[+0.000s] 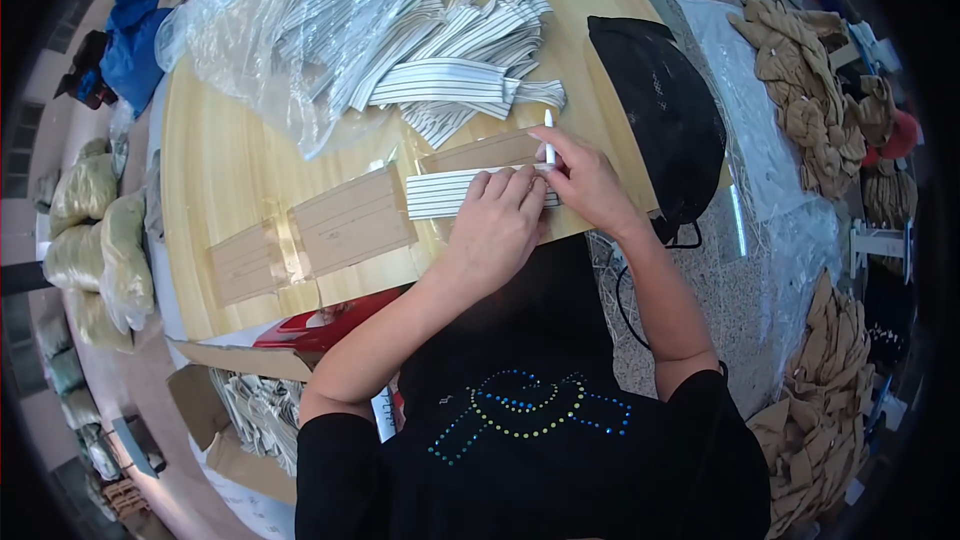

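Observation:
A white strip of fabric with dark stripes (430,197) lies over a brown cardboard template (480,152) near the table's front edge. My left hand (495,225) presses down on the strip, its fingers laid flat along the cloth. At the strip's right end, my right hand (595,185) grips a white pen (549,130), held nearly upright between thumb and fingers. The pen's tip is hidden behind the fingers. Two more cardboard templates, one in the middle (350,220) and a smaller one (245,265), are taped to the table left of my hands.
Beyond my hands, striped fabric pieces (440,80) spill from a clear plastic bag (240,50) on the wooden table (190,180). A black bag or cover (665,110) lies along the right edge. An open carton (195,405) of striped pieces stands lower left; brown garments (800,90) are piled right.

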`<state>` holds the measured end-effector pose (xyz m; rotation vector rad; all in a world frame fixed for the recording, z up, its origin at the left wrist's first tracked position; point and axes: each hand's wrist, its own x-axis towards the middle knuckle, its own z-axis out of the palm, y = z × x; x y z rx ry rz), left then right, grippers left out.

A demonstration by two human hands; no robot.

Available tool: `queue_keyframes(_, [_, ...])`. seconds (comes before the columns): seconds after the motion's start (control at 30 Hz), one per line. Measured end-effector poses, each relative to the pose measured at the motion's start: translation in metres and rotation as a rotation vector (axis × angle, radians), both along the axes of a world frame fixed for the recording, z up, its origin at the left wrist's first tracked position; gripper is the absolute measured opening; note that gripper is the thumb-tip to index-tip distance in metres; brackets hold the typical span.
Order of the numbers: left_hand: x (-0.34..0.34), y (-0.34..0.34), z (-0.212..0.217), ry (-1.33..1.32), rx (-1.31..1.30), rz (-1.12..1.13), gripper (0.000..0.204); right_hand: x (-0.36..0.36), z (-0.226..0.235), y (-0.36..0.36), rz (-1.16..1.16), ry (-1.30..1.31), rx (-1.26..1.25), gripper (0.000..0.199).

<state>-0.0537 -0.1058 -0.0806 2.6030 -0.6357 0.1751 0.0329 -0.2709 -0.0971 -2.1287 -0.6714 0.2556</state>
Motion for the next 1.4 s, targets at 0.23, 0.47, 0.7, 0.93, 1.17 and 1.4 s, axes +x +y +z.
queue_keyframes(0.23, [-0.009, -0.026, -0.035, -0.127, 0.023, 0.146, 0.055, -0.014, -0.021, -0.015, -0.192, -0.197, 0.111, 0.057])
queue_keyframes(0.47, [-0.007, -0.036, -0.038, -0.067, 0.075, 0.125, 0.060, -0.016, -0.016, -0.018, -0.296, -0.071, 0.099, 0.061])
queue_keyframes(0.7, [-0.007, -0.035, -0.036, -0.058, 0.080, 0.056, 0.065, -0.019, -0.015, -0.021, -0.308, -0.071, 0.075, 0.061])
queue_keyframes(0.93, [-0.006, -0.036, -0.036, -0.056, 0.110, 0.045, 0.067, -0.018, -0.015, -0.018, -0.320, -0.079, 0.045, 0.060])
queue_keyframes(1.17, [-0.005, -0.035, -0.036, -0.059, 0.144, 0.025, 0.071, -0.020, -0.018, -0.018, -0.336, -0.092, 0.054, 0.059])
queue_keyframes(1.4, [-0.004, -0.036, -0.035, -0.029, 0.126, 0.012, 0.076, -0.018, -0.016, -0.019, -0.348, -0.061, 0.055, 0.059])
